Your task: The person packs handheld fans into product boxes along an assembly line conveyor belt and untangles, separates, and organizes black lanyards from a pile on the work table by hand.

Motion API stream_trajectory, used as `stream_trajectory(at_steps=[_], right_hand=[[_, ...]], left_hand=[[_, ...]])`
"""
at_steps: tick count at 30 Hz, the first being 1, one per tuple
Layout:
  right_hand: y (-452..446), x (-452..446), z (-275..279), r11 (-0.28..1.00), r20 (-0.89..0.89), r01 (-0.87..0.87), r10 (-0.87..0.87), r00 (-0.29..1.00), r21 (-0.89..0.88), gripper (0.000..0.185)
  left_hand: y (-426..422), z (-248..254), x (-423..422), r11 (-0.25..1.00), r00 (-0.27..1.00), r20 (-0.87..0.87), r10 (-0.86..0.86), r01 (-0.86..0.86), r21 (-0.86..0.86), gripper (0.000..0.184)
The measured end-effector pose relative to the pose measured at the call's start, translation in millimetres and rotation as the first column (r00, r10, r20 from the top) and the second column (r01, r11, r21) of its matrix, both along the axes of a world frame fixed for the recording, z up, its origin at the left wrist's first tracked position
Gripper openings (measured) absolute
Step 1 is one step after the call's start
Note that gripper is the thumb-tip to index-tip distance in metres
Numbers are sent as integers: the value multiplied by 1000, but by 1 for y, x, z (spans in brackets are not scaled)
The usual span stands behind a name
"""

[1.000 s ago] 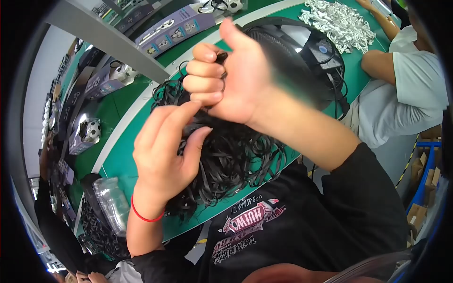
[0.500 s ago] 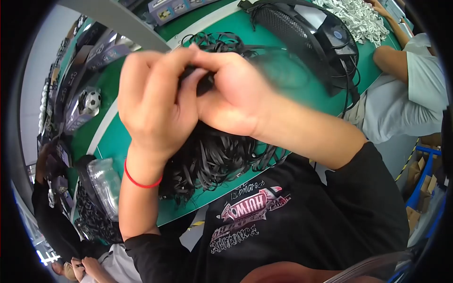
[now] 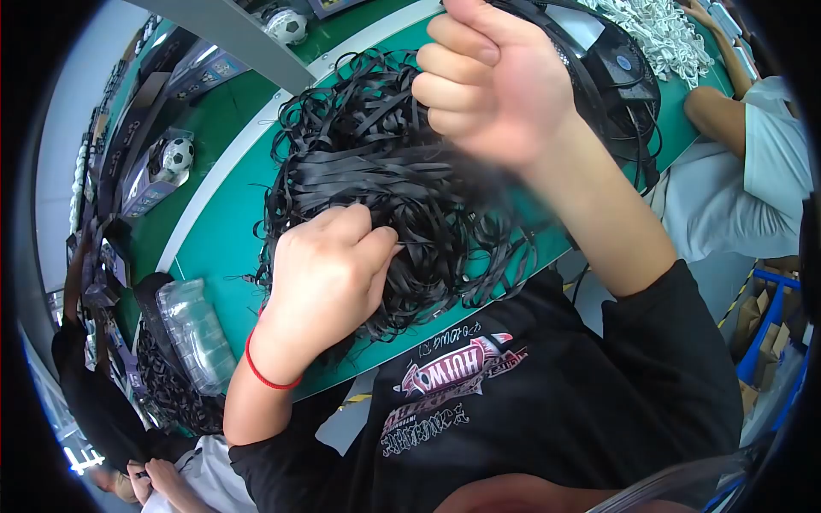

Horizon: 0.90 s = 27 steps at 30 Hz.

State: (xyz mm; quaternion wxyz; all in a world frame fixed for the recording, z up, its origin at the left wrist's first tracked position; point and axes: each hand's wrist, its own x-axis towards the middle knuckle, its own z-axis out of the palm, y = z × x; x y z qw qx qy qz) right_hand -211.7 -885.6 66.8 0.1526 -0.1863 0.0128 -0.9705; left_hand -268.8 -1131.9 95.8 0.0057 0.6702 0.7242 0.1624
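Observation:
Over the near left part of a tangled pile of black straps, my left hand is closed, its back toward the camera and a red cord at the wrist. What its fingers grip, if anything, is hidden. My right hand is raised above the pile's right side, palm side showing, fingers curled in and thumb at the top. A dark blur hangs below it; what that fist holds cannot be made out. The pile lies on the green table.
A black fan lies behind my right hand, with white cords beyond. Clear plastic packaging and more black straps are at the left. A boxed toy football stands past a metal post. A person in a light shirt sits right.
My hands were together over the pile; now they are apart. The right has moved up and right, the left down toward the straps. More of the pile shows between them.

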Motion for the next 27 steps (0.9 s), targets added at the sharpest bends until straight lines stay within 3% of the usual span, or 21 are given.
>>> stream_trajectory(at_steps=[1,3,4,5,7,8,9,10,11,12,13,14,15,16,18,19,20,21,23,24,27], right_hand=[[-1,2,1,1000,-3,-3,3,1000,2,45],[-10,11,12,878,-105,238,-214,971,415,36],[-14,14,19,732,-193,353,-297,935,583,31],[-20,14,28,729,-209,359,-292,933,584,31],[-37,12,53,470,-346,458,-308,886,754,33],[-45,11,66,316,-420,503,-296,858,805,34],[-56,5,73,299,-447,519,-280,850,801,34],[-69,-3,74,188,-572,628,-280,771,755,32],[-81,-11,73,75,-685,723,-266,678,686,30],[-87,-16,74,-31,-780,799,-243,577,601,30],[-88,-18,78,-39,-788,804,-232,570,593,30],[-89,-18,80,3,-677,681,-96,729,733,28],[-91,-20,82,17,-526,526,46,849,850,26],[-91,-20,81,16,-529,529,51,847,848,26],[-82,-19,72,100,-332,318,195,923,943,26],[-81,-19,70,126,-230,202,270,935,971,26],[-78,-18,68,129,-230,201,278,933,971,26],[-75,-17,66,94,-198,177,300,933,980,26],[-67,-12,67,22,-135,136,335,933,991,26],[-56,-12,69,22,-133,134,327,935,991,26],[-44,-7,84,-270,-144,222,280,949,937,27]], left_hand=[[-1,2,-1,1000,999,37,-24,24,11,17],[-3,11,-5,999,997,63,-45,44,24,15],[-3,22,-9,983,986,157,-48,19,182,13],[-4,33,-14,942,968,243,-68,-18,337,11],[-11,54,-19,874,822,565,-71,-222,433,11],[-6,66,-18,862,833,547,-76,-221,456,11],[3,80,-16,775,783,602,-156,-281,567,13],[10,94,-16,670,731,634,-250,-342,659,17],[12,107,-20,652,747,610,-265,-328,684,17],[9,119,-27,682,626,662,-412,-270,680,17],[5,130,-35,708,473,702,-532,-206,676,17],[0,141,-43,725,299,726,-620,-137,675,18],[-7,157,-49,718,304,718,-626,-134,683,18],[-15,176,-56,757,265,767,-585,-162,633,14],[-30,198,-80,792,229,815,-533,-203,575,12],[-43,208,-100,751,215,770,-601,-180,636,11],[-58,216,-117,705,199,721,-664,-156,692,12],[-76,226,-128,705,203,721,-662,-159,692,12],[-107,245,-150,618,473,634,-612,-214,756,16],[-118,249,-169,621,467,635,-615,-211,755,16],[-167,259,-200,624,441,632,-638,-185,759,17]])
